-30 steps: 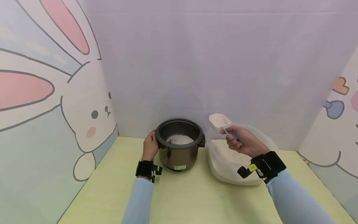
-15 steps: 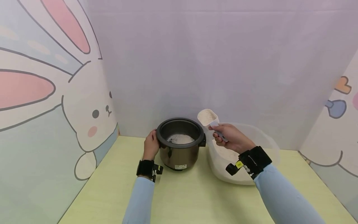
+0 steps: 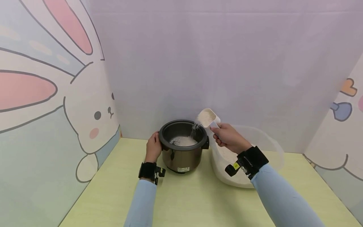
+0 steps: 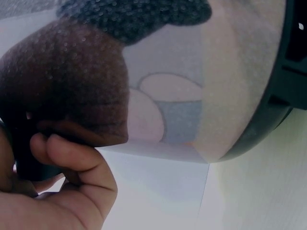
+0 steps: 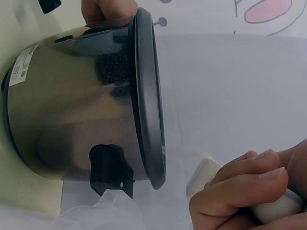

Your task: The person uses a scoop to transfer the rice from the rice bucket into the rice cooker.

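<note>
Head view, just left of centre: cooker pot [image 3: 181,159] stands upright, mouth up, pale grains [image 3: 184,141] across part of its floor. Left hand [image 3: 153,148] grips it at its left side, fingers curled; the left wrist view is dark and close, so the black part held there is only probably a side handle. Judged reason: bracing against a shift. Right hand [image 3: 231,137], right of centre, is closed round the handle of the white scoop [image 3: 217,119], tilted above the pot's right rim, mouth turned left; a thin stream [image 3: 194,128] falls from its lip into the pot. Holding it low over the rim presumably limits spill. Translucent tub [image 3: 222,176], lower right of centre, holds more white grains; near the pot, likely for a short carry. Surface: pale yellow-green table [image 3: 184,201], running to the bottom edge. Room: plain lilac-grey backdrop [image 3: 198,63] behind; cartoon rabbit [image 3: 85,126] on the left panel, other cartoon shapes [image 3: 341,110] at far right.
</note>
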Demonstrator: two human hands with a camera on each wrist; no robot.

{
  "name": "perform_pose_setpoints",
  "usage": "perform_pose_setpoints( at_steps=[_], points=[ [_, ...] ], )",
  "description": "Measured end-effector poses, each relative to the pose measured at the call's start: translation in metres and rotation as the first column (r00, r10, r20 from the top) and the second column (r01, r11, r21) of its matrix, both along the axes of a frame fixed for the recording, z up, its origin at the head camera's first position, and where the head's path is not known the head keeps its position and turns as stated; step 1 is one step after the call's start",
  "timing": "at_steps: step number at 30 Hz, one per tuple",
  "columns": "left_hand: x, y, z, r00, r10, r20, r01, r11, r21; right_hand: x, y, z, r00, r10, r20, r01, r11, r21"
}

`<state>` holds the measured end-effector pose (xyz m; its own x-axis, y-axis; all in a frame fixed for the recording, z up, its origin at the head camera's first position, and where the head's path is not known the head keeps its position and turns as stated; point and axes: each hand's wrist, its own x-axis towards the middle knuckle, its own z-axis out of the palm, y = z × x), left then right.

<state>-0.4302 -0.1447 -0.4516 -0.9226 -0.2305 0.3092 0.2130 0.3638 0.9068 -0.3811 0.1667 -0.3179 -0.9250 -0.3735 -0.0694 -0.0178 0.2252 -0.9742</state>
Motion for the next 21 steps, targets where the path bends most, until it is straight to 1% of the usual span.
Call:
perform_pose_setpoints(
  at_steps=[8, 14, 21],
  points=[
    [0.0021, 0.0009, 0.0042, 1.0, -0.004, 0.007, 0.004, 1.0, 0.007, -0.001, -0.0056, -0.0009, 0.998, -0.023, -0.062, 0.026, 0.999, 0.042],
    [0.0034, 0.0009, 0.0046, 1.0, -0.005, 0.013, 0.004, 1.0, 0.013, -0.0033, -0.0087, -0.0049, 0.99, -0.056, -0.129, 0.071, 0.991, 0.113],
    [0.0024, 0.0011, 0.0047, 1.0, -0.01, 0.012, 0.01, 1.0, 0.02, -0.0054, -0.0088, -0.0093, 0.988, -0.086, -0.132, 0.103, 0.987, 0.127]
  ],
)
